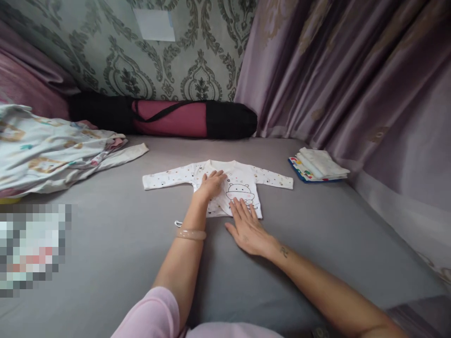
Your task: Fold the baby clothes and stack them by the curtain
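Note:
A small white baby shirt [243, 174] lies flat with both sleeves spread out sideways and an animal face printed on its front. My left hand [213, 183] rests on the upper chest of the shirt, its fingers extended and holding nothing. Lower down, my right hand [247, 230] lies with spread fingers, the fingertips on the shirt's bottom edge by the print and the palm over the grey sheet. A thin white tie loop sticks out on the sheet beside my left wrist.
Grey bedding [123, 263] surrounds the shirt. Crumpled printed clothes [52, 150] lie at the left, folded cloths [319, 164] at the right. Behind is a long black and maroon bag [172, 117] against the wall. Purple curtains [299, 61] hang at the right.

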`<act>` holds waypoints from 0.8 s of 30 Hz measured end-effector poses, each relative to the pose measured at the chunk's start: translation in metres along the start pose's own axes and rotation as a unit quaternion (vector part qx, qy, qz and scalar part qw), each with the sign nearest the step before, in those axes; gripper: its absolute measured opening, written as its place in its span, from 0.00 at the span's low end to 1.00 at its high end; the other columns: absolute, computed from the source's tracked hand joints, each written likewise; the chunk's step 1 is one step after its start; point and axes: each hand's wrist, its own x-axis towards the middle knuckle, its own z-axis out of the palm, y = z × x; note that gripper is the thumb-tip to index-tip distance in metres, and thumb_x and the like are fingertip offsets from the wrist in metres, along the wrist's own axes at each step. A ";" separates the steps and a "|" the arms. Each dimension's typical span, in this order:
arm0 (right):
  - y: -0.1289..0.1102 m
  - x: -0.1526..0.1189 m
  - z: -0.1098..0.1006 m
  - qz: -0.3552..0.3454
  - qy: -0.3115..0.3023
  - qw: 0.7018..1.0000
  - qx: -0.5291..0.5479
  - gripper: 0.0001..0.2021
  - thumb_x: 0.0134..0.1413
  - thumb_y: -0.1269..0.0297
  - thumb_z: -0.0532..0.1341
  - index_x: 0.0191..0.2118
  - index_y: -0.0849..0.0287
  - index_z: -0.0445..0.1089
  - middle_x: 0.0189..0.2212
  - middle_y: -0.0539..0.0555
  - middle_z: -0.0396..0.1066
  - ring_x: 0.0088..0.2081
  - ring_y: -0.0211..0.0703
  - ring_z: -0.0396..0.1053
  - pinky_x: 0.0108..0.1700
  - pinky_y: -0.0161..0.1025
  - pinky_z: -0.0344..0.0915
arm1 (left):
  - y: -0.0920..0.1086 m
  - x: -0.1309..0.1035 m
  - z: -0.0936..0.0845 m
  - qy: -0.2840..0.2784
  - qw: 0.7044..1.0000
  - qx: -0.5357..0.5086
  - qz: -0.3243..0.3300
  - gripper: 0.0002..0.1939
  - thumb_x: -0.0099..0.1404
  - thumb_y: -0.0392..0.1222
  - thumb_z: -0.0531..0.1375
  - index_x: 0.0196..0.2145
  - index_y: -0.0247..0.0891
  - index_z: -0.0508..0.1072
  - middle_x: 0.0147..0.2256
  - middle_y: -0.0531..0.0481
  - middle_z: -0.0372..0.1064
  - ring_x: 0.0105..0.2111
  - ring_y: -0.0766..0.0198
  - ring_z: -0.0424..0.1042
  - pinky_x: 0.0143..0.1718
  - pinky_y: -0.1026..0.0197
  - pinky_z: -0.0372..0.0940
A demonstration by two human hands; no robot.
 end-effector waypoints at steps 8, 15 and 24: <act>0.020 0.026 -0.023 -0.003 0.062 0.998 0.018 0.30 0.67 0.57 0.41 0.65 0.76 0.52 0.67 0.69 0.43 0.68 0.54 0.40 0.67 0.50 0.42 | 0.029 -0.002 -0.002 0.071 0.993 0.077 0.058 0.24 0.66 0.29 0.46 0.57 0.37 0.65 0.66 0.39 0.48 0.67 0.53 0.44 0.65 0.40 0.40; 0.068 0.054 0.000 0.016 0.108 0.992 -0.060 0.32 0.67 0.54 0.39 0.67 0.73 0.50 0.68 0.65 0.43 0.69 0.52 0.39 0.67 0.50 0.40 | 0.036 0.006 0.032 0.045 0.991 0.105 0.075 0.27 0.73 0.46 0.44 0.64 0.31 0.56 0.66 0.36 0.47 0.67 0.49 0.44 0.65 0.45 0.43; 0.064 0.054 -0.009 0.036 0.074 0.993 -0.089 0.31 0.66 0.55 0.44 0.66 0.74 0.50 0.68 0.66 0.44 0.68 0.55 0.42 0.66 0.52 0.41 | 0.036 0.007 0.029 0.071 0.995 -0.003 0.070 0.25 0.73 0.46 0.42 0.61 0.32 0.62 0.64 0.39 0.54 0.66 0.53 0.49 0.66 0.47 0.43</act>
